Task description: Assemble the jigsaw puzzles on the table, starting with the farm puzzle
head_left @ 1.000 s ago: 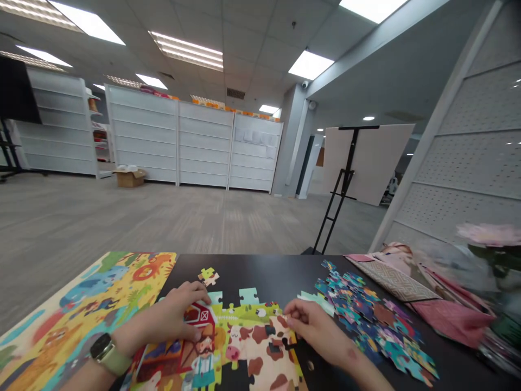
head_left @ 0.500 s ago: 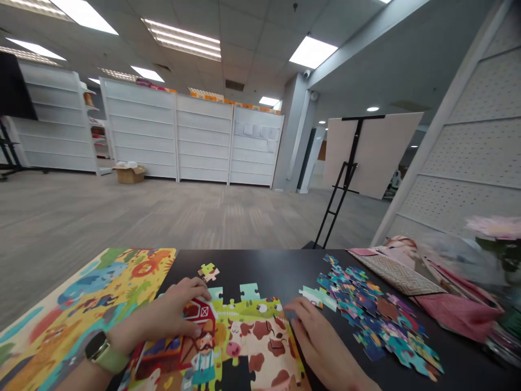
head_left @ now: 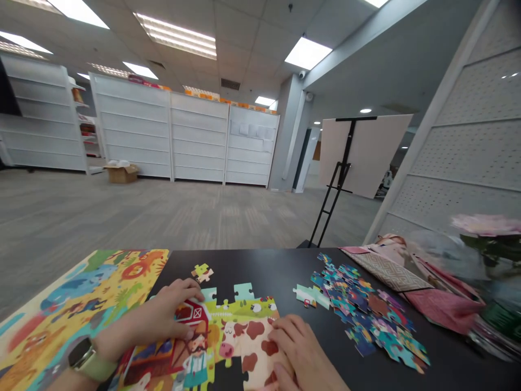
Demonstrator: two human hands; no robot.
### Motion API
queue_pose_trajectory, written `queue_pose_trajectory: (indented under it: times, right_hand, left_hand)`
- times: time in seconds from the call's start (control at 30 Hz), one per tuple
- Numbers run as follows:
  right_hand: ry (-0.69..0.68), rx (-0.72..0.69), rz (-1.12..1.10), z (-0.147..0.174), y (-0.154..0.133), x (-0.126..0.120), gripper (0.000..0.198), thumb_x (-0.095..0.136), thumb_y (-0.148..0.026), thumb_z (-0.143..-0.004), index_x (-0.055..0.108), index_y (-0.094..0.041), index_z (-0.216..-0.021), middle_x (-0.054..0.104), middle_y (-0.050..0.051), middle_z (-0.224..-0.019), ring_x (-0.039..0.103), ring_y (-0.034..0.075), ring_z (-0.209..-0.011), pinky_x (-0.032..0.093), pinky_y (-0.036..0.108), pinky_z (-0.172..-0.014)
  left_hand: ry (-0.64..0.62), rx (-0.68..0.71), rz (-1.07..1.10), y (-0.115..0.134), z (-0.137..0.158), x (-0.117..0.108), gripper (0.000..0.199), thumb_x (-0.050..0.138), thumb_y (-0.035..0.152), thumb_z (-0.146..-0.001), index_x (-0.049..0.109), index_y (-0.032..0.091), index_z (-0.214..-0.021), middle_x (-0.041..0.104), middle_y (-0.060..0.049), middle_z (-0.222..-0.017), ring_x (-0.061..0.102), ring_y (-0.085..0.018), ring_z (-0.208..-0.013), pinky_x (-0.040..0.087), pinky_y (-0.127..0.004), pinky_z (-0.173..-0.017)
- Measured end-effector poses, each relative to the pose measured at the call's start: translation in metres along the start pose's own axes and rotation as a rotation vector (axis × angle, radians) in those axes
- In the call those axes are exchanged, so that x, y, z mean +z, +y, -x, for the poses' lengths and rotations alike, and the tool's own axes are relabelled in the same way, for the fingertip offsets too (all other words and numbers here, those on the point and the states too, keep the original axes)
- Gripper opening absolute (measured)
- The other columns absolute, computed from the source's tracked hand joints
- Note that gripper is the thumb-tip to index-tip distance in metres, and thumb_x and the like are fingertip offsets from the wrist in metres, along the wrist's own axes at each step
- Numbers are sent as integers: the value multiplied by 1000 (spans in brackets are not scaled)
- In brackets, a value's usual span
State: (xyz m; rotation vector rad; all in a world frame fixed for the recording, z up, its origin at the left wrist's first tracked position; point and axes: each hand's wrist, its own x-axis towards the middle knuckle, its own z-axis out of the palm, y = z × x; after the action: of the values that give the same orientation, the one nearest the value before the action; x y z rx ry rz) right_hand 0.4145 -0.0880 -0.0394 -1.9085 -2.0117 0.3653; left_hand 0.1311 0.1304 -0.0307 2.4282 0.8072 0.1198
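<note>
A partly assembled farm jigsaw puzzle (head_left: 232,310) lies on the black table, with a red barn, a farmer and a brown-spotted cow. My left hand (head_left: 173,309), a watch on its wrist, rests over the barn with fingers spread and thumb beside the farmer. On the cow's right side, my right hand (head_left: 299,347) presses with its fingers laid out flat. A dark gap shows below the cow's head. Pale green edge pieces (head_left: 243,291) stick up along the top. Two small joined pieces (head_left: 202,272) sit above my left hand.
A yellow animal picture board (head_left: 101,293) lies at left. Right of the puzzle are a pale green joined strip (head_left: 311,296) and a heap of blue puzzle pieces (head_left: 362,304). A pink bag (head_left: 443,307) and a pink flower (head_left: 484,224) stand at the far right.
My right hand has moved from the puzzle's right edge onto the cow. The dark slits seen between cow pieces no longer show. My left hand stays on the barn; the view has shifted slightly right.
</note>
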Motion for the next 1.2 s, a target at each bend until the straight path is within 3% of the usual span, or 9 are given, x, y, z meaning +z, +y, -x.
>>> queue_pose_trajectory:
  times: [0.1,0.27,0.4,0.5,0.6,0.77,0.87,0.97,1.2]
  right_hand:
    - [39,11,5,1,2,1,41,62,-24,-79,65,-24,-120,60,11,-137,47,35,-126,38,47,-106]
    - [13,-27,11,2,1,4,29,65,-28,-78,67,-25,-107,65,9,-122,52,33,-115,42,43,-98]
    - [30,-53,-6,2,7,2,27,57,-25,-87,66,-26,-113,65,9,-127,53,31,-119,43,43,-101]
    - [157,52,25,-5,34,-9,39,41,-21,-96,59,-24,-131,58,11,-140,47,28,-133,35,47,-113]
    - [207,203,47,-19,76,-22,51,47,-20,-90,53,-19,-141,52,13,-149,38,31,-142,25,53,-120]
    - [147,173,-45,-40,115,-33,48,54,-19,-80,64,-18,-127,64,14,-134,50,32,-132,33,54,-116]
    - [172,130,-125,-49,110,-36,49,55,-16,-75,65,-20,-122,66,11,-127,57,28,-123,38,47,-113]
    - [227,106,-229,-64,95,-35,41,52,-18,-80,64,-21,-120,68,9,-116,62,25,-113,47,42,-103]
    - [244,32,-446,-117,65,-1,34,61,-22,-79,64,-20,-113,70,4,-100,68,20,-89,56,32,-78]
  left_hand:
    - [0,-12,-3,3,0,-1,51,75,27,-68,65,31,-117,56,-3,-137,48,-33,-128,39,-45,-110]
    - [-23,-40,-14,5,-1,-2,53,75,27,-67,65,31,-119,54,-3,-141,45,-35,-133,37,-46,-114]
    - [-3,-11,-29,2,-3,0,53,75,27,-66,66,32,-119,56,-3,-140,49,-34,-130,41,-46,-111]
    - [18,4,-44,-1,-3,1,54,76,27,-66,66,32,-118,56,-3,-140,49,-36,-130,41,-46,-111]
    - [18,8,-36,-2,-2,1,53,76,28,-66,66,32,-118,56,-3,-139,49,-35,-130,41,-46,-109]
    - [39,14,-27,1,0,0,51,76,27,-66,66,31,-116,58,-3,-134,50,-33,-126,40,-46,-108]
    - [29,10,-29,2,0,-1,51,76,28,-66,65,31,-116,58,-4,-133,50,-33,-126,40,-46,-109]
    - [14,-7,-19,3,0,-1,52,77,28,-66,65,31,-116,56,-3,-136,47,-35,-131,37,-48,-112]
    - [33,-8,-13,3,0,0,52,78,27,-65,66,32,-116,57,-3,-136,47,-35,-130,35,-49,-113]
